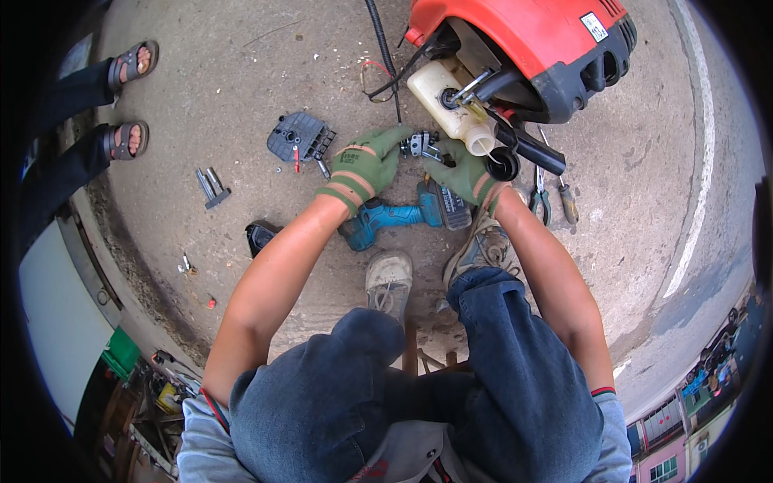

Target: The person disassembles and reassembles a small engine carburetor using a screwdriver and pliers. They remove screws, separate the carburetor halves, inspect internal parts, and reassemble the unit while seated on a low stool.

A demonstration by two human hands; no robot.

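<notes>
My left hand (pixel 372 165), in a green glove, grips a small black-and-silver metal part (pixel 418 146) from the left. My right hand (pixel 456 169), gloved alike, closes on its right side. Just below lies a teal cordless power tool (pixel 377 219) with a battery. A translucent white tank (pixel 442 100) hangs from a red-and-black machine (pixel 523 32) above my right hand, near an open black cup-shaped piece (pixel 502 164). A dark plastic cover (pixel 298 142) with a red-handled item on it lies left of my left hand.
Pliers (pixel 541 204) and a screwdriver (pixel 568 200) lie at right. Metal pins (pixel 212 185), a black piece (pixel 262 237) and small parts (pixel 187 266) lie at left. A black hose (pixel 383 40) runs upward. Another person's sandalled feet (pixel 133 64) stand at upper left. A road (pixel 717 185) runs at right.
</notes>
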